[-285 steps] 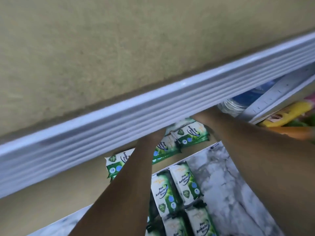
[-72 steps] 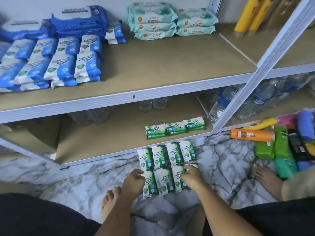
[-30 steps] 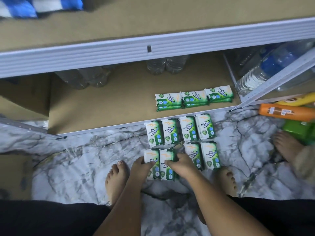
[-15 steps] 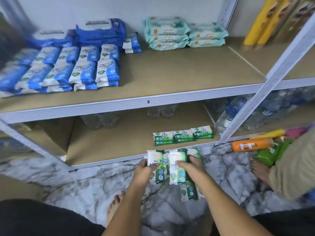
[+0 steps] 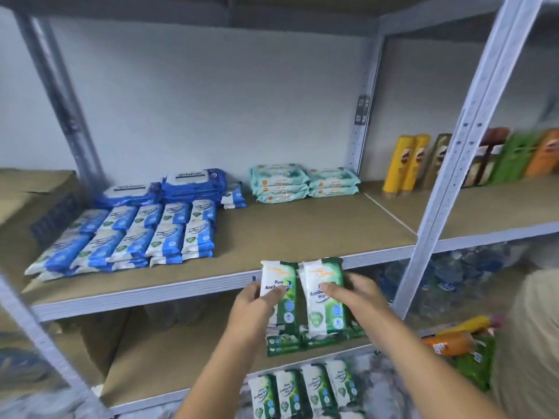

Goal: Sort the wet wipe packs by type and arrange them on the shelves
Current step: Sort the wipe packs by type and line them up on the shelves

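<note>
My left hand (image 5: 255,306) grips a stack of green pine antibacterial wipe packs (image 5: 279,285), and my right hand (image 5: 352,293) grips a second stack of green packs (image 5: 323,284) beside it. Both stacks are raised in front of the edge of the middle shelf (image 5: 302,234). On that shelf lie blue wipe packs (image 5: 145,234) in rows at the left, large dark blue packs (image 5: 193,184) behind them, and teal packs (image 5: 279,182) stacked at the back. More green packs lie on the floor (image 5: 302,391) and on the lower shelf (image 5: 284,343).
A slanted grey upright (image 5: 453,152) crosses the right side. Yellow, brown, green and orange tubes (image 5: 420,161) stand on the right shelf. Water bottles (image 5: 447,276) fill the lower right shelf. A cardboard box (image 5: 27,192) sits far left. Another person's sleeve (image 5: 532,343) is at the right.
Both hands picked up green packs from the floor rows and lifted them from floor level to the middle shelf's edge. My view rose with them.
</note>
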A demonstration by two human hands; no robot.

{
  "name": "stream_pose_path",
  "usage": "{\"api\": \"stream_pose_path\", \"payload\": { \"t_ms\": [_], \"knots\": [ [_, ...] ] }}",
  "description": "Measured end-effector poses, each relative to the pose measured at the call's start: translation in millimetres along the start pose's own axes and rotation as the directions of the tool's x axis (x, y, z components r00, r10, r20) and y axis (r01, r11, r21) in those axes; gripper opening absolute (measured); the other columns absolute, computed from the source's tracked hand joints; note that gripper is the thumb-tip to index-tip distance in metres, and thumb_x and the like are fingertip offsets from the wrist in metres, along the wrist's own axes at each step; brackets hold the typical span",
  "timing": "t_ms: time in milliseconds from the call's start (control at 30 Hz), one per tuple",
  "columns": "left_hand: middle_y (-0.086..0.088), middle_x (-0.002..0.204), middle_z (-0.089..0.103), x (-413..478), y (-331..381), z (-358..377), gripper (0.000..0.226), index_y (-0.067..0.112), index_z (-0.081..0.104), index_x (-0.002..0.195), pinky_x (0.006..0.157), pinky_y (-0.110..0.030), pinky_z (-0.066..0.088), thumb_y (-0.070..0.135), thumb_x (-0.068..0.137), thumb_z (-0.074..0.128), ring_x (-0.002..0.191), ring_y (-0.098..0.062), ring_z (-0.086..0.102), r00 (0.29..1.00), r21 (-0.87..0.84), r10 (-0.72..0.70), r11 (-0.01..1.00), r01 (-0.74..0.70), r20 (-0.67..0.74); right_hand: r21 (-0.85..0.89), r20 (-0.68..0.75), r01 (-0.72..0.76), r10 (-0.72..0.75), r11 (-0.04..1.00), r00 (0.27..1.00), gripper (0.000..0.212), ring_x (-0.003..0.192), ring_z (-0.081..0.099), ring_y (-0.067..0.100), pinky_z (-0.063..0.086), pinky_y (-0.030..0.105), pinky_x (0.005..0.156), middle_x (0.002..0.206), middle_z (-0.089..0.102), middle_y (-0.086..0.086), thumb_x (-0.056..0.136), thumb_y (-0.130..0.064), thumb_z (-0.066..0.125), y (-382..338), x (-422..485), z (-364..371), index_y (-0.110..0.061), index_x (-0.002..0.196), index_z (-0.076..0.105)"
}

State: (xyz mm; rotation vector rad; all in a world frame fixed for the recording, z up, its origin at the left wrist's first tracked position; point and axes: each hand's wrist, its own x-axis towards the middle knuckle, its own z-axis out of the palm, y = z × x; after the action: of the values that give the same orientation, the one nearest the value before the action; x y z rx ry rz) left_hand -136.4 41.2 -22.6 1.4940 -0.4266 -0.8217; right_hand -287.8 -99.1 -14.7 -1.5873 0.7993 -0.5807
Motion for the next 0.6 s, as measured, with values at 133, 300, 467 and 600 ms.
{"api": "stream_pose_path", "payload": {
  "t_ms": [133, 300, 467, 600],
  "knots": [
    [0.008, 0.088, 0.078, 25, 38, 5, 0.018, 0.020, 0.071, 0.103, 0.081, -0.033, 0.056, 0.031, 0.088, 0.075, 0.087, -0.013, 0.074, 0.996, 0.086, 0.085, 0.993, -0.083, -0.030, 0.041, -0.036, 0.035, -0.033, 0.999, 0.999, 0.020, 0.092, 0.075, 0.026, 0.056, 0.050, 0.093, 0.095, 0.079, 0.005, 0.085, -0.024, 0.079, -31, 32, -8, -0.013, 0.102, 0.075],
    [0.011, 0.092, 0.069, 70, 69, 12, 0.017, 0.025, 0.061, 0.095, 0.065, -0.024, 0.044, 0.038, 0.091, 0.072, 0.082, -0.004, 0.062, 0.981, 0.242, 0.181, 0.957, -0.159, -0.070, 0.061, -0.088, 0.048, -0.043, 0.997, 0.995, 0.020, 0.084, 0.076, 0.022, 0.059, 0.036, 0.075, 0.088, 0.079, 0.004, 0.087, -0.024, 0.078, -50, 83, -8, -0.010, 0.100, 0.075],
    [0.008, 0.101, 0.070, 121, 69, 16, 0.034, 0.020, 0.065, 0.115, 0.071, -0.027, 0.045, 0.040, 0.088, 0.073, 0.091, -0.009, 0.064, 0.974, 0.283, 0.185, 0.948, -0.142, -0.129, 0.061, -0.133, -0.006, 0.014, 0.998, 0.991, 0.014, 0.074, 0.076, 0.021, 0.058, 0.032, 0.068, 0.079, 0.078, 0.004, 0.086, -0.022, 0.078, -44, 130, 2, -0.009, 0.091, 0.075],
    [0.010, 0.092, 0.069, 152, 63, 21, 0.029, 0.023, 0.063, 0.110, 0.066, -0.024, 0.047, 0.036, 0.086, 0.073, 0.083, -0.010, 0.066, 0.972, 0.434, 0.167, 0.898, -0.080, -0.167, -0.125, -0.115, -0.094, 0.080, 0.988, 0.990, 0.023, 0.074, 0.076, 0.022, 0.058, 0.038, 0.078, 0.075, 0.077, 0.002, 0.082, -0.035, 0.079, -33, 166, 10, -0.012, 0.085, 0.075]
  ]
}}
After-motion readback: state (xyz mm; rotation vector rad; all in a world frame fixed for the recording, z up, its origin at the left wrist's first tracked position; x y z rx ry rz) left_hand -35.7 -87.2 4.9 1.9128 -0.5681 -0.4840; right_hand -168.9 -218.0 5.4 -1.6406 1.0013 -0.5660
